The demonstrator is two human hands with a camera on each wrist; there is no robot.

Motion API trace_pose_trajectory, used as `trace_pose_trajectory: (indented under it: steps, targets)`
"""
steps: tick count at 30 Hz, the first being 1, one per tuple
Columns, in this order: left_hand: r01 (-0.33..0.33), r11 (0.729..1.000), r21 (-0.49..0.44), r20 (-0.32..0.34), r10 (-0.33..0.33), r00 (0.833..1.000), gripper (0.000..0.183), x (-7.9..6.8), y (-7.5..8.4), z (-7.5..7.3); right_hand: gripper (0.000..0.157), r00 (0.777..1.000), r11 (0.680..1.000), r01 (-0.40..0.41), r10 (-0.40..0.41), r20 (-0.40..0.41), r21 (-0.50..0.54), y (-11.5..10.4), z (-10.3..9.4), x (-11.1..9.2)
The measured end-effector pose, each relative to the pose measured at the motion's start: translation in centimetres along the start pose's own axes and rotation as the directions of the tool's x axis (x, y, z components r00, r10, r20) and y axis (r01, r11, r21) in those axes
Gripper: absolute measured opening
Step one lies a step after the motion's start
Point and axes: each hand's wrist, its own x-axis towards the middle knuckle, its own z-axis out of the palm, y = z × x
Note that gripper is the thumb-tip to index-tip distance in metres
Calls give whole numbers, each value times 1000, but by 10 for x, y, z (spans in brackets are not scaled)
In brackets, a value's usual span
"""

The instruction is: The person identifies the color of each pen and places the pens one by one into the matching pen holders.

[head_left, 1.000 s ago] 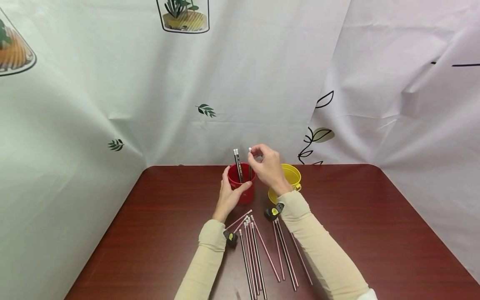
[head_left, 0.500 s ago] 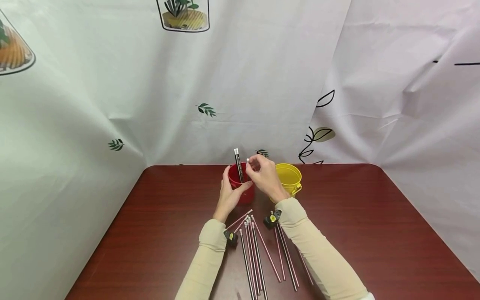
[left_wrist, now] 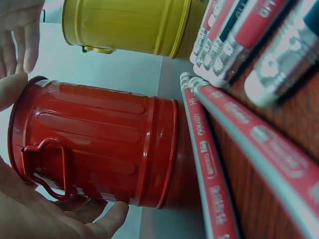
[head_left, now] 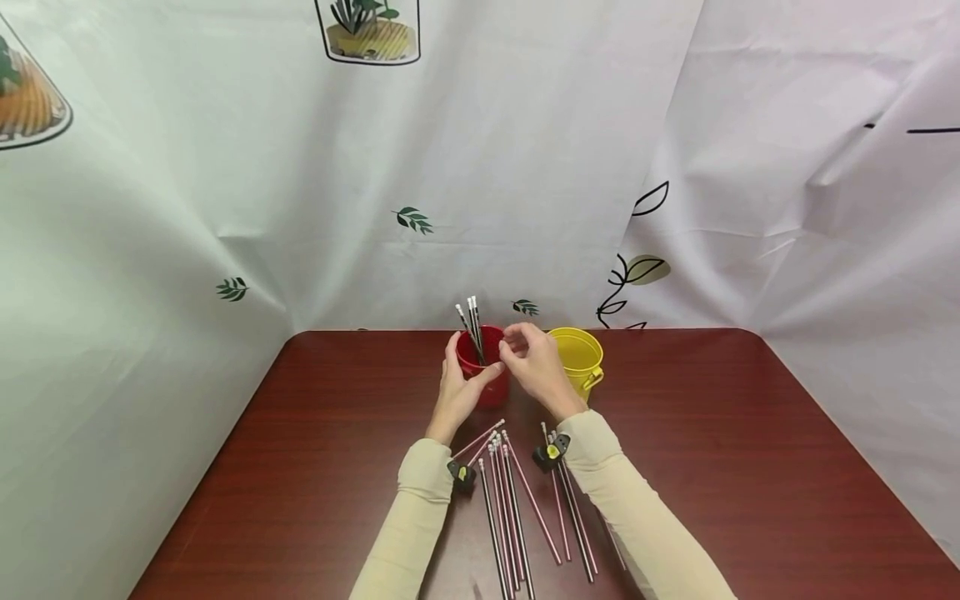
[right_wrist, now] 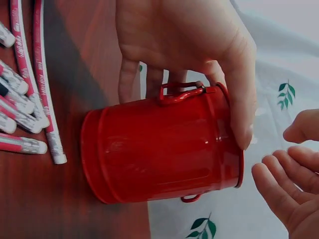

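My left hand grips the red bucket, its thumb over the near rim and its fingers round the left side. Black pencils with white erasers lean in that bucket, erasers up. In the right wrist view my right hand hovers just off the bucket's rim, fingers loosely bent and apart from the thumb, with nothing between them. Below the hands, pink and black pencils lie on the table in a loose bunch.
The yellow bucket stands right of the red one, partly behind my right hand. More pencils lie beside my right forearm. A printed white cloth hangs behind the brown table.
My right hand has lowered a black pencil into the red bucket and let it go; it now leans left among the others. The hand has moved slightly down and right. My left hand stays put.
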Motion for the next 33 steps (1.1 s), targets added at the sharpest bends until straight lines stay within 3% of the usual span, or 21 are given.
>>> trace_pose_trajectory:
  steps: [11,16,19,24,31,33]
  targets:
    - [-9,1000,-22,-2,9,1000,91,1,-1,1,13,979,979,-201,201,21,12,14,-10,-43]
    - [-8,1000,-25,-1,8,1000,91,1,-2,1,9,963,971,-239,240,120,-24,18,-17,-52]
    - [-5,1000,-20,1,5,1000,90,1,-1,1,8,941,962,-260,273,201,-89,21,-22,-54]
    - [2,1000,-11,9,-2,1000,92,1,1,0,5,878,925,-301,363,311,-229,26,-33,-56]
    - [11,1000,-12,2,-11,1000,92,2,2,0,24,726,815,-401,561,398,-418,24,-40,-62]
    - [12,1000,-9,3,-12,1000,91,1,1,0,25,693,782,-408,601,398,-472,23,-38,-64]
